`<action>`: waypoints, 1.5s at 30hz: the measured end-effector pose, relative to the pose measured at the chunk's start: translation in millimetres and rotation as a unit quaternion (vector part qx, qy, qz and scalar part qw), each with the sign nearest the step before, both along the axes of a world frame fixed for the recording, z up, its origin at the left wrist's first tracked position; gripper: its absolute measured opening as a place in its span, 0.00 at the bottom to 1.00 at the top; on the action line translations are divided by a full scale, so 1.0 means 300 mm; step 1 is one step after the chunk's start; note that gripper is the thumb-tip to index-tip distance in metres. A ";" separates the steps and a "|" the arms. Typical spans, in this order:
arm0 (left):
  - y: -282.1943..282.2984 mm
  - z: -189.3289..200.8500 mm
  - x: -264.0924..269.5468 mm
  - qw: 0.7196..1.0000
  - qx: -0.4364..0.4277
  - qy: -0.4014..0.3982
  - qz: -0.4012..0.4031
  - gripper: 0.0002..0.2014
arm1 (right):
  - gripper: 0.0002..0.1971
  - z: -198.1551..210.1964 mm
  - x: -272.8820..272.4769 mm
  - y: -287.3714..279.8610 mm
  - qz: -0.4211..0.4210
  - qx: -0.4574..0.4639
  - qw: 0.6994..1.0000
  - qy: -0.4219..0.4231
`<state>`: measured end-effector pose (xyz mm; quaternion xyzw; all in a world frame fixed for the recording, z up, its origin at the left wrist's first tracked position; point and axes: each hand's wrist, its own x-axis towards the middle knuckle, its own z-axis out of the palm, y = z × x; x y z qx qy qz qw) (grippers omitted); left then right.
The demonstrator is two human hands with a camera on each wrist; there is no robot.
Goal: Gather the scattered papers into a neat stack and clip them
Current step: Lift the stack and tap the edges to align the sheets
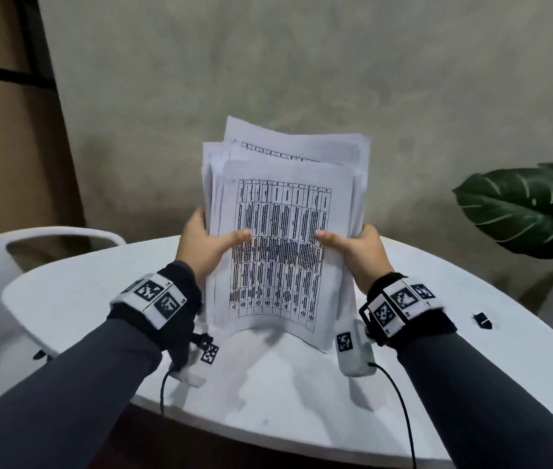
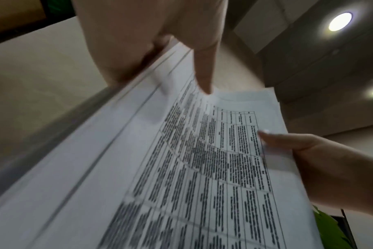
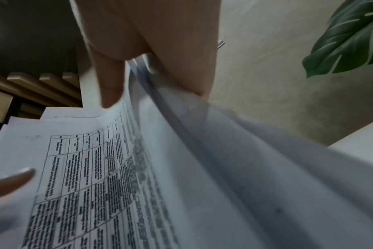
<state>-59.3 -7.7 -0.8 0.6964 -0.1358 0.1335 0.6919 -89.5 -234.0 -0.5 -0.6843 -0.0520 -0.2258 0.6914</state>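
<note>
**Paper stack held upright over the desk by both hands**

At the far left of the head view, a white chair is seen beside the white round desk. A small dark object, too blurred to be identified, lies near the desk's left edge.

The left hand is closed on the left edge of the stack of papers: the thumb is laid across the printed front sheet and the fingers are wrapped behind, out of sight from the head. In the left wrist view the thumb is pressed on the top sheet while the palm is set against the stack's edge.

The stack is held upright between the two hands, above the middle of the desk, with its lower edge curled just over the surface; whether that edge touches the desk cannot be told. The sheets are not yet squared, and several corners are fanned out at the top. A printed table is shown on the front sheet.

The right hand is closed on the right edge in the same manner, thumb in front and fingers behind.

A black binder clip lies on the desk to the right, well apart from the papers. A large green leaf is seen at the far right.
</note>
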 end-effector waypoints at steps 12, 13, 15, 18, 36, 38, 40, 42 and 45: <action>0.039 0.094 -0.030 0.997 -0.039 -0.058 -0.020 0.44 | 0.25 0.104 -0.038 -0.010 -0.020 0.010 0.998 -0.063; 0.038 0.119 -0.028 0.997 -0.038 -0.070 -0.019 0.42 | 0.24 0.128 -0.030 -0.005 -0.022 0.008 0.997 -0.074; 0.028 0.152 -0.015 0.994 -0.043 -0.095 -0.011 0.45 | 0.28 0.168 -0.012 0.006 -0.036 -0.008 0.995 -0.093; 0.014 0.147 0.002 0.989 -0.048 -0.138 0.033 0.41 | 0.47 0.186 0.001 0.018 -0.122 -0.094 0.976 -0.154; 0.036 0.125 0.013 0.957 -0.023 -0.282 0.064 0.18 | 0.42 0.281 -0.118 0.139 -0.394 -0.470 0.746 -0.260; 0.027 0.125 0.010 0.955 -0.022 -0.289 0.056 0.19 | 0.46 0.344 -0.114 0.206 -0.291 -0.611 0.716 -0.172; 0.022 0.125 0.006 0.955 -0.018 -0.292 0.048 0.19 | 0.44 0.384 -0.081 0.257 -0.186 -0.700 0.687 -0.069; 0.026 0.120 0.005 0.954 -0.011 -0.296 0.044 0.19 | 0.28 0.403 -0.050 0.284 -0.127 -0.736 0.664 0.003; 0.054 0.093 0.010 0.969 0.013 -0.243 0.043 0.31 | 0.17 0.405 -0.037 0.279 -0.146 -0.739 0.657 0.004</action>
